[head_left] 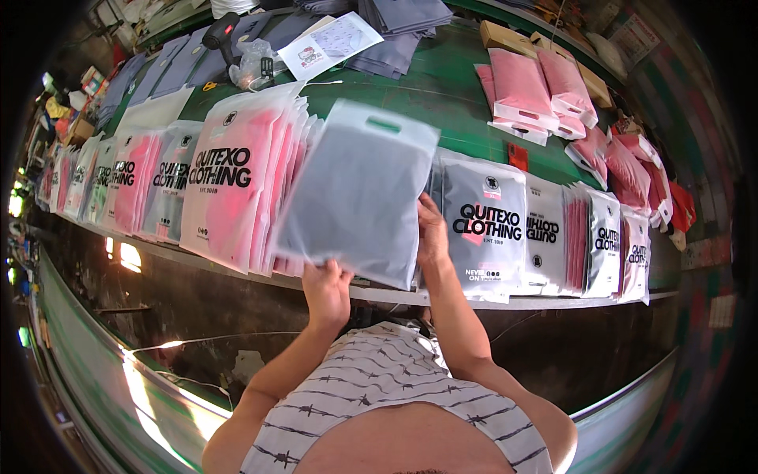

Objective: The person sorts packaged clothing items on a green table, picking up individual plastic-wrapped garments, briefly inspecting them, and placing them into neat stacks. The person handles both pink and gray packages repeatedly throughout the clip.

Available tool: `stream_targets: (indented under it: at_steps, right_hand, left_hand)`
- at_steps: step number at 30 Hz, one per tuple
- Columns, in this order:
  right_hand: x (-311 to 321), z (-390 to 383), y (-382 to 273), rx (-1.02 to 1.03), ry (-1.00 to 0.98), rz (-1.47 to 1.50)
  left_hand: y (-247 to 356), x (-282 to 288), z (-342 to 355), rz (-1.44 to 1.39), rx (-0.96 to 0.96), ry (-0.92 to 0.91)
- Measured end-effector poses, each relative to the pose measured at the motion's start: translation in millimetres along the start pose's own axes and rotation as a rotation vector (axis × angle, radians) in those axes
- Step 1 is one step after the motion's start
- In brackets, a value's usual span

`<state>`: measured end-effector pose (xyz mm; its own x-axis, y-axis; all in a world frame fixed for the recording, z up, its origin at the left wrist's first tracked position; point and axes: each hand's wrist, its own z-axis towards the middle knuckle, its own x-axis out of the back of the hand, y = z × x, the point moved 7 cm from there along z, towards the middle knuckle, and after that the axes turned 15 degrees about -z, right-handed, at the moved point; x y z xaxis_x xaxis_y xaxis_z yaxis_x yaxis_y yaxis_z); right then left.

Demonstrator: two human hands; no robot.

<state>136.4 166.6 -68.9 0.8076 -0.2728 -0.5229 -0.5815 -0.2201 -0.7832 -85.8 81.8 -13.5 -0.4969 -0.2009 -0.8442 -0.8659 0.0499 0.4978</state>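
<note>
A frosted plastic bag with a cut-out handle and dark grey contents (pixel 351 197) is raised at the centre of the head view, tilted. My left hand (pixel 328 292) has its fingers closed on the bag's lower left edge, and my right hand (pixel 430 233) grips its right side. Just left of it stands a row of upright packed bags with pink contents (pixel 221 182). To the right, a packed dark grey bag (pixel 482 217) with black lettering heads another row of packets.
The green worktable (pixel 426 103) carries stacks of pink packets (pixel 517 87), cardboard boxes (pixel 501 35), a red flat object (pixel 517 156), grey folded fabric (pixel 387 55), a black handheld device (pixel 221 35), a printed sheet (pixel 332 47) and yellow scissors (pixel 209 86). A railing-like bench (pixel 150 379) runs behind me.
</note>
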Motion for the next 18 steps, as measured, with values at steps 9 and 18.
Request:
stream_targets:
  at_steps: [9,18]
  right_hand:
    - [-27,-34,-8,0.807,0.093,-1.717]
    - [-111,-1,81,1.023,-0.565,-1.948]
  left_hand:
    - [-43,111,-45,-0.061,0.392,0.480]
    - [-40,114,-44,0.076,0.202,0.542]
